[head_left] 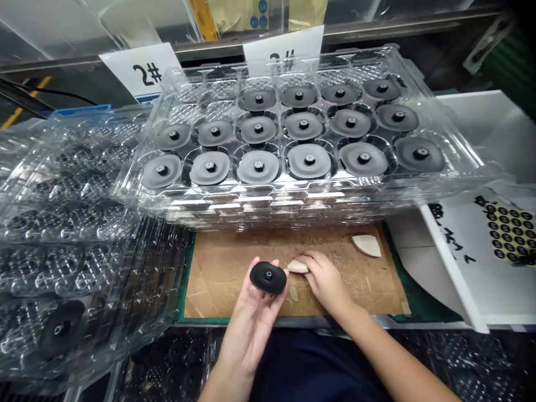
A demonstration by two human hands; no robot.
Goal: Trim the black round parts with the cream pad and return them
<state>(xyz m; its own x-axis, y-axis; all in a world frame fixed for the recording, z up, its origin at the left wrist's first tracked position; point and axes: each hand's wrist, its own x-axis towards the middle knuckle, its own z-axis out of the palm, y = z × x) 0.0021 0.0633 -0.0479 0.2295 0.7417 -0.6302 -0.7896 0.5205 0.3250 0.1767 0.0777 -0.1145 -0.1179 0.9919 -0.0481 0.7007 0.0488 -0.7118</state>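
My left hand (pixel 251 318) holds a round black disc (pixel 268 277) with a small hub in its middle, fingers curled round its rim, above a worn brown cardboard mat (pixel 226 268). My right hand (pixel 324 279) rests on the mat just right of the disc, fingers closed on a small beige wedge-shaped piece (pixel 298 266). Behind both hands stands a stack of clear plastic trays (pixel 456 167) whose top tray holds several grey discs (pixel 258 167) in round pockets.
A second beige wedge (pixel 367 244) lies on the mat at the right. Stacked clear trays (pixel 62 240) fill the left side. A white tray (pixel 469 290) with a sheet of small black dots (pixel 508 231) sits at the right. Labels marked "2#" (pixel 144 72) stand behind.
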